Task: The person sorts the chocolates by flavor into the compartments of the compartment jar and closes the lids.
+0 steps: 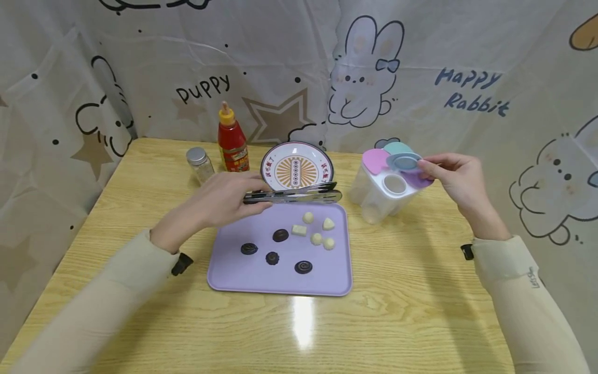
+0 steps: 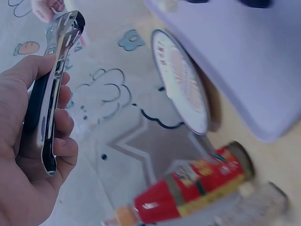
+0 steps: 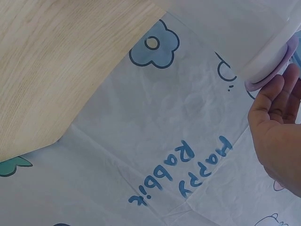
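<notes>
Bright head view, glare blazing on the table (image 1: 397,322), metal tongs (image 1: 308,196) glinting, soft shadow beside the right sleeve (image 1: 518,291); left wrist view blurs the sauce bottle (image 2: 193,189); right wrist view's dimmer.

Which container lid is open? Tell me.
The blue lid, held up by the right hand; the pink lid, mint-green lid and purple lid lie flat.

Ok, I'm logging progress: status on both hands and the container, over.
Left hand grips metal tongs. Right hand holds up blue-grey lid. Container: near round opening uncovered, nothing visible over it.
</notes>
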The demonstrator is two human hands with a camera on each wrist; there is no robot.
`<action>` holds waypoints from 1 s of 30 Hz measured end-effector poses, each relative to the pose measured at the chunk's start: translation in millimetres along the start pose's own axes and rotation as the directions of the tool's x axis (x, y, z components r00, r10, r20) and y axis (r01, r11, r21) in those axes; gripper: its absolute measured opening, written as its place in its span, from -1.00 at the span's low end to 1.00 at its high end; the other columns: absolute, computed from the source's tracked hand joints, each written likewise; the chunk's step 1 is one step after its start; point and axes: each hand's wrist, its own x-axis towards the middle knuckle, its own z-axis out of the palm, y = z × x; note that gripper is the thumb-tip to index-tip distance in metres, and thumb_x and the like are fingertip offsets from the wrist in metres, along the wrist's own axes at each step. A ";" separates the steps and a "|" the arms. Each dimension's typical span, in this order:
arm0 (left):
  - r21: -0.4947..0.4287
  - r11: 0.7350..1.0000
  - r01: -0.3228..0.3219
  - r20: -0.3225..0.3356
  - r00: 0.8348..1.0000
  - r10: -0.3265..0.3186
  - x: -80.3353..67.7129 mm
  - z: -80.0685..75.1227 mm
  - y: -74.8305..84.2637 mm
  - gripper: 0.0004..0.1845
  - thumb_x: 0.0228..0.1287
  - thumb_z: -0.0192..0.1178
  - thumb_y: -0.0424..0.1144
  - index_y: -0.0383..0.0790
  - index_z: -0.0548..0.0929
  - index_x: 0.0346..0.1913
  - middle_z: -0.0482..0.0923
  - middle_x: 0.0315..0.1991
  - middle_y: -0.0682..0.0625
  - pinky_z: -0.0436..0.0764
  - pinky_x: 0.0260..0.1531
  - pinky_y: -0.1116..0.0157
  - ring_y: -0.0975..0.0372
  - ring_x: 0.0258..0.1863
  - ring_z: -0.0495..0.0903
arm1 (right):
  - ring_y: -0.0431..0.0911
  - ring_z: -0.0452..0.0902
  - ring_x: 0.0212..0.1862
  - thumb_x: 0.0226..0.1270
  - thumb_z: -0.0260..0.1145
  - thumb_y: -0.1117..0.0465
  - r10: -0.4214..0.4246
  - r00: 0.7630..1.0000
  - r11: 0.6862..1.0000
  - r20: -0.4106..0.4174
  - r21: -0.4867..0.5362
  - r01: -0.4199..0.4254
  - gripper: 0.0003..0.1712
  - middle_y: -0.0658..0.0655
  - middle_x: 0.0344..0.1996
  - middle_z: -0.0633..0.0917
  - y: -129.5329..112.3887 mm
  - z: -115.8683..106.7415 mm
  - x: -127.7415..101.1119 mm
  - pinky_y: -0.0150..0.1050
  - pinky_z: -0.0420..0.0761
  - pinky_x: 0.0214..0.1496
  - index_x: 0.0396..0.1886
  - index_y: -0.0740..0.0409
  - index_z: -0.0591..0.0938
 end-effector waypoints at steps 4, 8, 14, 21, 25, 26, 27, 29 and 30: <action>-0.003 0.999 -0.034 0.014 0.999 0.034 21.8 -7.8 12.3 -0.69 0.41 0.37 0.02 -0.07 0.81 0.04 0.74 -0.09 0.02 0.54 -0.37 0.22 0.18 -0.33 0.61 | -0.35 0.70 -0.35 0.39 0.49 0.10 -0.003 1.000 1.000 0.001 -0.010 0.003 -0.92 -0.34 -0.41 0.79 -1.8 2.3 1.1 -0.49 0.68 -0.20 -0.20 -0.08 0.87; -0.010 0.998 -0.065 0.044 0.997 0.065 44.5 -14.7 26.7 -0.70 0.44 0.35 0.02 -0.04 0.80 0.07 0.72 -0.06 0.05 0.51 -0.35 0.23 0.17 -0.29 0.58 | -0.35 0.71 -0.35 0.39 0.49 0.11 -0.004 1.000 1.000 0.011 -0.005 0.004 -0.92 -0.33 -0.41 0.80 -1.8 3.2 2.5 -0.49 0.68 -0.20 -0.19 -0.06 0.87; 0.031 0.994 -0.108 0.092 0.990 0.105 79.0 -19.5 49.7 -0.67 0.48 0.28 0.06 0.00 0.78 0.13 0.72 0.06 0.07 0.66 -0.04 0.10 0.15 -0.02 0.68 | -0.36 0.70 -0.35 0.40 0.49 0.11 0.006 1.000 1.000 0.007 -0.012 -0.006 -0.93 -0.36 -0.40 0.79 0.0 0.4 1.8 -0.50 0.67 -0.21 -0.20 -0.11 0.87; 0.075 0.990 -0.121 0.155 0.982 0.108 108.9 -17.5 67.0 -0.63 0.52 0.24 0.09 0.03 0.74 0.22 0.70 0.18 0.07 0.69 -0.06 0.10 0.12 0.05 0.72 | -0.37 0.71 -0.35 0.40 0.49 0.10 0.004 1.000 1.000 0.003 -0.023 -0.004 -0.92 -0.38 -0.41 0.79 -0.3 -0.3 0.2 -0.49 0.67 -0.21 -0.19 -0.07 0.87; 0.100 0.986 -0.130 0.178 0.978 0.110 120.6 -17.5 72.0 -0.63 0.52 0.24 0.11 0.05 0.75 0.20 0.70 0.12 0.11 0.65 -0.16 0.10 0.12 0.00 0.71 | -0.36 0.70 -0.35 0.40 0.49 0.10 -0.001 1.000 0.999 0.003 -0.032 0.001 -0.89 -0.37 -0.41 0.79 -0.8 0.1 0.0 -0.49 0.67 -0.21 -0.17 -0.05 0.87; 0.105 0.986 -0.130 0.185 0.977 0.109 122.8 -17.6 72.7 -0.64 0.52 0.24 0.11 0.05 0.75 0.19 0.70 0.11 0.11 0.64 -0.18 0.10 0.12 -0.01 0.70 | -0.36 0.70 -0.35 0.40 0.49 0.10 0.000 1.000 0.999 0.004 -0.035 0.000 -0.89 -0.37 -0.41 0.78 -0.8 0.0 -0.1 -0.49 0.67 -0.21 -0.17 -0.05 0.87; 0.108 0.986 -0.129 0.195 0.975 0.107 124.8 -17.6 73.3 -0.64 0.52 0.24 0.12 0.06 0.75 0.19 0.70 0.10 0.12 0.63 -0.20 0.10 0.12 -0.03 0.70 | -0.36 0.70 -0.35 0.40 0.49 0.10 0.000 1.000 0.999 0.003 -0.033 0.000 -0.89 -0.37 -0.41 0.78 -0.9 -0.1 -0.1 -0.49 0.67 -0.21 -0.17 -0.04 0.87; 0.112 0.985 -0.129 0.203 0.974 0.104 128.3 -17.6 74.1 -0.64 0.51 0.24 0.11 0.05 0.75 0.18 0.70 0.11 0.12 0.63 -0.21 0.11 0.12 -0.03 0.70 | -0.35 0.70 -0.35 0.40 0.49 0.10 0.002 1.000 1.000 0.003 -0.031 -0.001 -0.89 -0.37 -0.41 0.78 -0.9 -0.6 0.0 -0.49 0.67 -0.21 -0.17 -0.04 0.87; 0.114 0.985 -0.128 0.205 0.973 0.102 129.9 -17.5 74.3 -0.63 0.51 0.24 0.11 0.04 0.75 0.18 0.70 0.13 0.12 0.63 -0.22 0.11 0.12 -0.03 0.70 | -0.36 0.70 -0.35 0.40 0.49 0.10 0.001 1.000 1.000 0.002 -0.030 -0.001 -0.89 -0.37 -0.41 0.78 -0.9 -0.9 0.1 -0.49 0.67 -0.21 -0.17 -0.04 0.87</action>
